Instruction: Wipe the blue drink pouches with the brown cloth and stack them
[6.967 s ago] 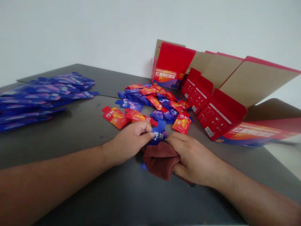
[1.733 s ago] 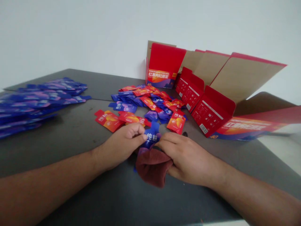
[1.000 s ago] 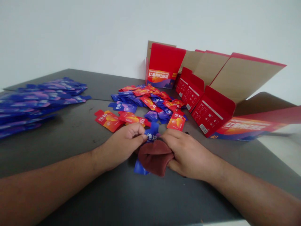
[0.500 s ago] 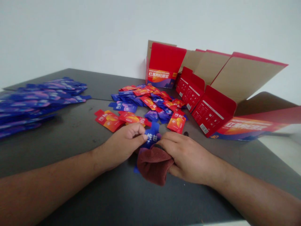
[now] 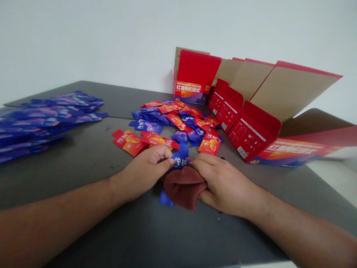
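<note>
The left hand (image 5: 145, 173) pinches a blue sachet (image 5: 180, 160) on the table (image 5: 83, 163); the right hand (image 5: 223, 184) presses a cloth (image 5: 182, 186) on it. Loose sachets (image 5: 178, 119) lie just beyond, boxes (image 5: 245, 123) to the right.

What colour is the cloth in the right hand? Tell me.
Dark brownish red cloth, best seen in the head view.

Two bare hands: left hand (image 5: 145, 173), right hand (image 5: 223, 182). Each runs into a bare forearm, left forearm (image 5: 69, 212) and right forearm (image 5: 301, 227), uncovered to the frame edge. Forearms thick, wrists broad. Fingers short and stout, knuckles rounded. Nails too small to tell.
</note>
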A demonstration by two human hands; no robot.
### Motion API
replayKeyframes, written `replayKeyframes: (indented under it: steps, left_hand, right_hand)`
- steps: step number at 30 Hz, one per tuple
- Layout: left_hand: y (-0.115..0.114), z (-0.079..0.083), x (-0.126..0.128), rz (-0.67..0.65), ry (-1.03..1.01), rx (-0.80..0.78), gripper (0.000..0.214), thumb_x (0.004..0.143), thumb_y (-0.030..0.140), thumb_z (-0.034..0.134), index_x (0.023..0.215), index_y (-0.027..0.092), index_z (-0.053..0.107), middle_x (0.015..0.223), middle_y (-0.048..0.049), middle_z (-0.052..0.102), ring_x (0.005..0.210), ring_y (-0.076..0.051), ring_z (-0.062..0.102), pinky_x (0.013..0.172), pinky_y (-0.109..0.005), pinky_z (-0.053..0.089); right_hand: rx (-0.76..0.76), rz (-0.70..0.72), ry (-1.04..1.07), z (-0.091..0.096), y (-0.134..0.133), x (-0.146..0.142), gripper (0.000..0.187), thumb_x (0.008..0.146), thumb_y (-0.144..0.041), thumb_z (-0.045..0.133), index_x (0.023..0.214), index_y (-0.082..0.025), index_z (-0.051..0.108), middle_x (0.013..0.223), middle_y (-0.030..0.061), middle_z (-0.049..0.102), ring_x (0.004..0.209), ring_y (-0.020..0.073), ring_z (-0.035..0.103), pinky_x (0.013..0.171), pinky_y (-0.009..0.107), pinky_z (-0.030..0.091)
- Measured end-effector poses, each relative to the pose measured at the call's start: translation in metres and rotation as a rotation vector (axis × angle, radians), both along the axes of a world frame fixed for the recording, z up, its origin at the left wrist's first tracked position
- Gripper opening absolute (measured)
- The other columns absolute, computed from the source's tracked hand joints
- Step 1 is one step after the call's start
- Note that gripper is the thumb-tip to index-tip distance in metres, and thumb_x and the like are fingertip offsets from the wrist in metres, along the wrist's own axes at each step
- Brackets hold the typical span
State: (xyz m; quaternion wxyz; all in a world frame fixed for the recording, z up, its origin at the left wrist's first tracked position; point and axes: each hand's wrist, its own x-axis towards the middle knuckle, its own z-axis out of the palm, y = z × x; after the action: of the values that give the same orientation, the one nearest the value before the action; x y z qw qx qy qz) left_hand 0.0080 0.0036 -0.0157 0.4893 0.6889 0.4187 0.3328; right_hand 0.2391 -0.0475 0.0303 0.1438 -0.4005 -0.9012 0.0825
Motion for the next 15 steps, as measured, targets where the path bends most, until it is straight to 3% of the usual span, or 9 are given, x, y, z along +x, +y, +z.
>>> replayKeyframes:
  steps: [4, 10, 15]
  left_hand:
    - [0.0006, -0.0004, -0.0004, -0.026, 0.003, -0.04, 0.019, 0.093, 0.031, 0.061, 0.079, 0.02, 0.052, 0.068, 0.0047, 0.052, 0.059, -0.011, 0.044, 0.054, -0.023, 0.034]
    - [-0.0001, 0.0007, -0.0007, -0.003, 0.037, 0.037, 0.022, 0.095, 0.036, 0.06, 0.08, 0.02, 0.057, 0.071, 0.003, 0.054, 0.063, -0.012, 0.047, 0.056, -0.024, 0.039]
    - [0.0001, -0.0014, 0.0, -0.017, -0.009, -0.013, 0.02, 0.094, 0.032, 0.06, 0.079, 0.02, 0.053, 0.068, 0.0052, 0.05, 0.06, -0.01, 0.043, 0.054, -0.023, 0.036]
  right_hand:
    - [0.042, -0.101, 0.025, -0.0012, 0.0031, 0.0025, 0.017, 0.081, -0.013, 0.063, 0.095, -0.019, 0.056, 0.097, 0.0046, 0.061, 0.086, 0.0197, 0.057, 0.074, 0.032, 0.046]
    - [-0.02, 0.081, -0.017, 0.0006, -0.0007, -0.0008, 0.018, 0.086, -0.016, 0.065, 0.103, -0.02, 0.06, 0.1, 0.0056, 0.065, 0.094, 0.0217, 0.06, 0.08, 0.034, 0.049]
    - [0.024, -0.074, 0.017, -0.0011, 0.0017, 0.0015, 0.018, 0.082, -0.014, 0.063, 0.099, -0.019, 0.057, 0.098, 0.0048, 0.062, 0.089, 0.0203, 0.059, 0.077, 0.033, 0.048]
